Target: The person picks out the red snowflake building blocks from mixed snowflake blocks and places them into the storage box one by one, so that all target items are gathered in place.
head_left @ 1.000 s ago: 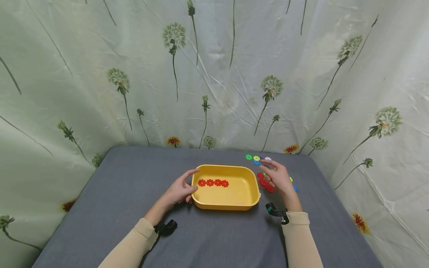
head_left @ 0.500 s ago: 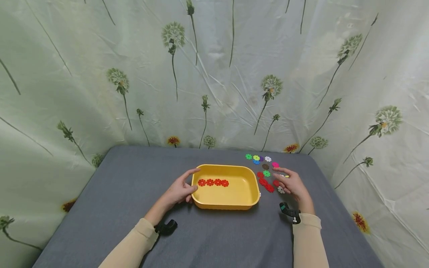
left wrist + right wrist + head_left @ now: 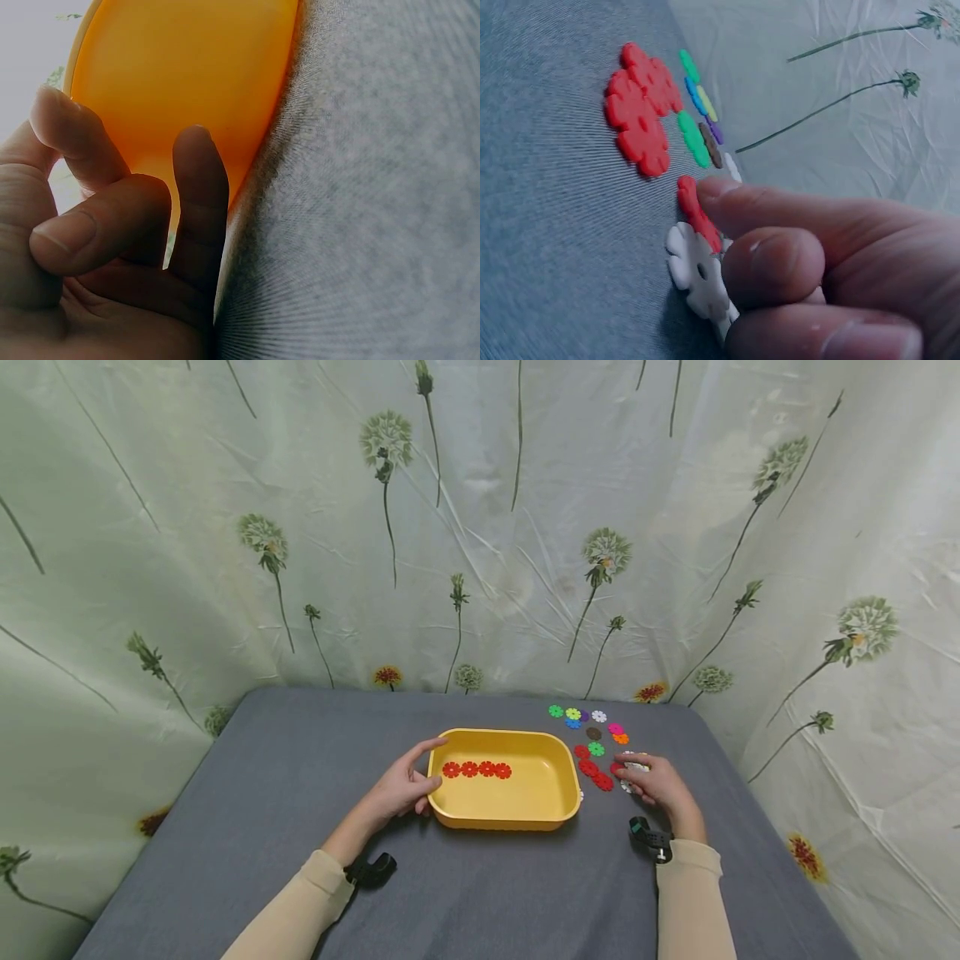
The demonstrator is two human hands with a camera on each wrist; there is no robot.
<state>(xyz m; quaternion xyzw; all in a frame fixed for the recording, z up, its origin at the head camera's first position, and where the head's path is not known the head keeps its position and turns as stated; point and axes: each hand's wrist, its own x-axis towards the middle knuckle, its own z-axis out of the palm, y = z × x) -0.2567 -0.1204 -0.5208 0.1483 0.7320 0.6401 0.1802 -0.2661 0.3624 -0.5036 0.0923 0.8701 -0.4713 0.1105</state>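
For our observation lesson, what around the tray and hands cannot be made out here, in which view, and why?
Head: most of a white piece, behind the yellow tray.
Left wrist: the tray's far end, cut off by the top edge.
Right wrist: part of another white piece, covered by the right hand.

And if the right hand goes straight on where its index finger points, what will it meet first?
Most likely the right hand would first meet the single red flower piece by its index fingertip; whether they touch is unclear.
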